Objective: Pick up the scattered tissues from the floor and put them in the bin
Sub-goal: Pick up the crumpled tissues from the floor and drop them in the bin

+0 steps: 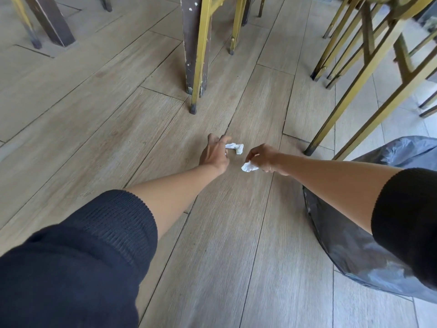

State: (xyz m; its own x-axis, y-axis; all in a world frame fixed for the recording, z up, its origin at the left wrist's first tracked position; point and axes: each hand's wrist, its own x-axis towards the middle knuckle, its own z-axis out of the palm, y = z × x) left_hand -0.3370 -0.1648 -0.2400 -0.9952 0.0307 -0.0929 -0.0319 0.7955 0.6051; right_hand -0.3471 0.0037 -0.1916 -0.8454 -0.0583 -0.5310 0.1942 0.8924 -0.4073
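Note:
Both my arms reach out low over the wooden plank floor. My left hand [215, 152] pinches one crumpled white tissue [235, 147] at its fingertips, just above or on the floor. My right hand [262, 157] has its fingers curled round a second crumpled tissue [248, 167] that hangs below the knuckles. The two hands are close together, a short gap between them. The bin, lined with a black plastic bag [350, 245], stands at my right, under my right forearm.
A dark table leg [196, 50] with a gold chair leg [197, 91] against it stands just beyond the hands. More gold chair legs [350, 95] slant down at the right, close to the bin. Other dark legs [50, 22] stand far left.

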